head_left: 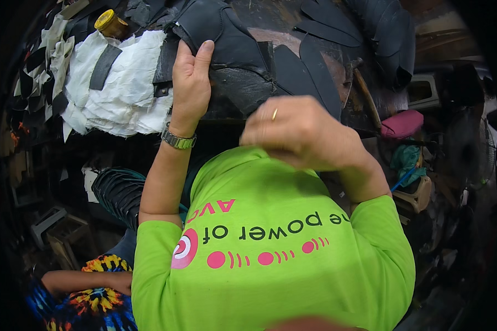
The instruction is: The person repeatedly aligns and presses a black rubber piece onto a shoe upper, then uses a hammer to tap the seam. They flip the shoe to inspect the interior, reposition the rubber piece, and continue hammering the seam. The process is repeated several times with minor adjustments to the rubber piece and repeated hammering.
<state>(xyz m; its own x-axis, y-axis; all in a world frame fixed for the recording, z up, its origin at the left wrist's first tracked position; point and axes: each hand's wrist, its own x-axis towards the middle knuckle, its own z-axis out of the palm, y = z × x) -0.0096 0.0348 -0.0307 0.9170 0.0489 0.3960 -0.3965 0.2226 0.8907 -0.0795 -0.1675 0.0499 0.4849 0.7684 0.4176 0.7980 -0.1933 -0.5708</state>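
My left hand [193, 77], with a metal watch at the wrist, grips the near-left edge of a black stitched piece that looks like a shoe upper [215, 27]. Its thumb lies outside, and the other fingers are mostly hidden behind the piece. In front of my chest, my right hand [298, 129] is curled and smeared by motion, with a ring on one finger. Whether anything is in it cannot be made out. Under the upper lies a worn black sheet [234, 91]. Black sole-shaped pieces [292, 71] rest just beyond my right hand.
White cloth [124, 91] with a dark strip [105, 67] covers the table's left. Behind it lies a yellow-lidded jar [109, 23]. More sole-shaped pieces [392, 41], a wooden handle [367, 96] and a pink pouch [402, 124] are right. Another person's arm [83, 281] shows lower left.
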